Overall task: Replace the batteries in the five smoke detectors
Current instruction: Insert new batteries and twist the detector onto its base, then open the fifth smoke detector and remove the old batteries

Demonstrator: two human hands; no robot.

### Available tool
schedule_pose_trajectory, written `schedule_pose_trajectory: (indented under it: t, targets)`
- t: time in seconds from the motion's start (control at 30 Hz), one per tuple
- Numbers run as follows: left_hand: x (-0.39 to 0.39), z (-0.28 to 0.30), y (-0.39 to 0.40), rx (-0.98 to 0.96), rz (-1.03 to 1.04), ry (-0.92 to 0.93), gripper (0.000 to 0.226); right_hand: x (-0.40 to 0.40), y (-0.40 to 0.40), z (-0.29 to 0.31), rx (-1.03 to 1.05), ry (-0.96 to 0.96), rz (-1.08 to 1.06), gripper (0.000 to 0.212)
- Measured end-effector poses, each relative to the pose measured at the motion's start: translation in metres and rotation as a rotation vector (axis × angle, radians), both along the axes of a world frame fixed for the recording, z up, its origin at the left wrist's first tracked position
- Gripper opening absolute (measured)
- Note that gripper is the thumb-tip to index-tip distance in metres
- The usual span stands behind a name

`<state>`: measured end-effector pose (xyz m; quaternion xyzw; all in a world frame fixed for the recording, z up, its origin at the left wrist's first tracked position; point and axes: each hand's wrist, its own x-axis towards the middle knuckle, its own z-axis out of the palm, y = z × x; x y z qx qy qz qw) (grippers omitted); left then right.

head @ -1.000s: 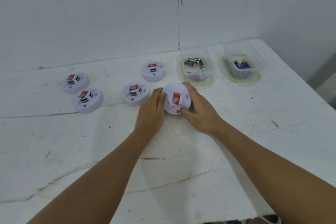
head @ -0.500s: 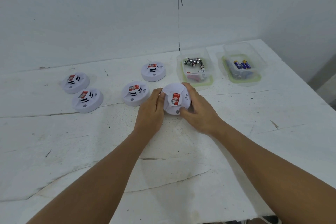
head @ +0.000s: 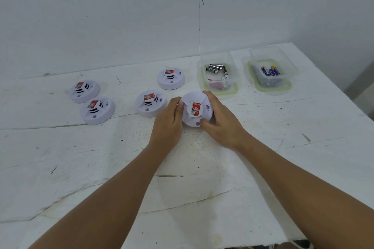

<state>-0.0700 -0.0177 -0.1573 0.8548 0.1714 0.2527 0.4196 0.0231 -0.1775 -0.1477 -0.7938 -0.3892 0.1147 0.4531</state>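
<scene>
We see our two forearms bare from the lower frame edge up to the wrists, our left hand and right hand ungloved, short-nailed where fingertips show, wearing nothing at all.

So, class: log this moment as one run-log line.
left hand + right hand: gripping held detector | four detectors on table untouched | held detector unopened

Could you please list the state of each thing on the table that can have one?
Held detector: closed, gripped by both hands.
Left hand: grip shut on it.
Right hand: grip shut on it.
Four other detectors: closed, untouched.
Left tub: open, black batteries inside.
Right tub: open, blue batteries inside.
</scene>
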Motion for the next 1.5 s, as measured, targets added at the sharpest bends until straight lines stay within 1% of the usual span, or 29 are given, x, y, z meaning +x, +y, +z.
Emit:
schedule_pose_trajectory:
  t: [0.13,0.3,0.4,0.53,0.6,0.67,0.73,0.8,0.87,0.9,0.97,1.07,1.13,1.2,1.27,1.4,1.5]
  targets:
    - [-0.001,0.002,-0.001,0.003,0.004,-0.003,0.031,0.002,0.0,-0.002,0.012,0.005,0.01,0.072]
    - [-0.001,0.002,-0.002,0.034,0.018,0.003,0.03,0.004,0.002,-0.007,-0.002,0.037,-0.01,0.082]
    - [0.0,0.0,-0.002,0.079,0.039,0.011,0.032,0.006,-0.001,-0.008,0.08,0.087,-0.014,0.078]
    - [-0.005,0.007,-0.009,0.048,0.089,-0.052,0.029,0.007,-0.002,-0.01,0.163,0.091,-0.013,0.08]
    - [-0.009,0.015,-0.008,0.057,0.115,-0.081,0.029,0.002,0.001,-0.002,0.204,0.073,-0.001,0.08]
    - [-0.013,0.026,0.001,0.035,0.143,-0.108,0.028,-0.003,0.01,0.015,0.24,0.062,0.044,0.075]
    - [-0.016,0.041,0.016,0.042,0.187,-0.121,0.028,-0.005,0.027,0.036,0.246,0.05,0.091,0.075]
    - [-0.017,0.059,0.038,0.039,0.211,-0.134,0.029,-0.002,0.052,0.051,0.243,0.084,0.107,0.074]
    - [-0.017,0.074,0.062,0.02,0.235,-0.133,0.027,0.001,0.079,0.066,0.208,0.157,0.082,0.075]
    - [-0.017,0.081,0.077,-0.003,0.252,-0.117,0.026,0.003,0.093,0.073,0.184,0.183,0.074,0.071]
    - [-0.017,0.089,0.108,-0.074,0.285,-0.052,0.023,0.007,0.122,0.083,0.117,0.185,0.074,0.059]
    - [-0.016,0.096,0.154,-0.171,0.288,0.052,0.019,0.015,0.165,0.091,0.004,0.2,0.092,0.055]
    - [-0.013,0.098,0.181,-0.203,0.284,0.131,0.017,0.021,0.193,0.09,-0.071,0.16,0.099,0.053]
    - [-0.008,0.097,0.204,-0.196,0.286,0.203,0.017,0.027,0.217,0.088,-0.14,0.117,0.103,0.05]
    - [-0.003,0.092,0.224,-0.217,0.28,0.273,0.018,0.033,0.236,0.083,-0.201,0.108,0.105,0.047]
    - [0.005,0.077,0.252,-0.274,0.269,0.396,0.012,0.041,0.264,0.073,-0.368,0.055,0.11,0.043]
    - [0.012,0.068,0.265,-0.279,0.253,0.451,0.014,0.044,0.279,0.065,-0.419,0.052,0.1,0.04]
